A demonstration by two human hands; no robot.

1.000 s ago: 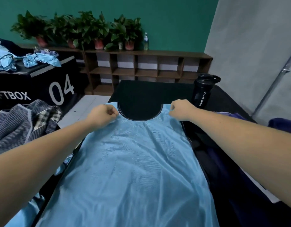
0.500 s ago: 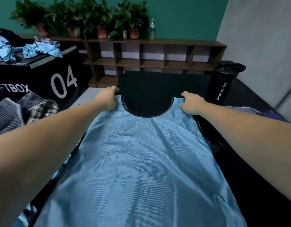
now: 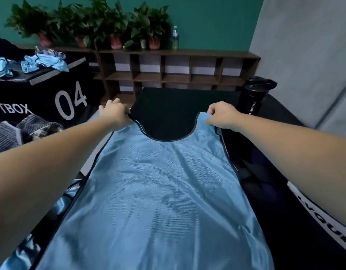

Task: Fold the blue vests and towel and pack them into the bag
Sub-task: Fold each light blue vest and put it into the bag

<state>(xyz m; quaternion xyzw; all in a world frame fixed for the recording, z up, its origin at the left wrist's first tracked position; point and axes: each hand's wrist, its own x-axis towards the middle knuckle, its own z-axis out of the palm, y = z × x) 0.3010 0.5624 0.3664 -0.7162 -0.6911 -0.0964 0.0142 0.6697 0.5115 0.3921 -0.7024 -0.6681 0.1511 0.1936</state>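
Left grip (image 3: 116, 114), right grip (image 3: 221, 116) hold the vest (image 3: 158, 191) at shoulder edges.

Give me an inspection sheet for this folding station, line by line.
Surface: black table, largely covered by the vest.
Job's things: blue vest spread flat, neck at the far end; crumpled vests on the box at left; striped cloth at left, maybe the towel; bag not identified.
Clutter: black bottle upright at the table's far right.
Hands: left hand and right hand each grip the vest at a shoulder.
Cables: nothing seen.
Surroundings: shelf topped with plants.
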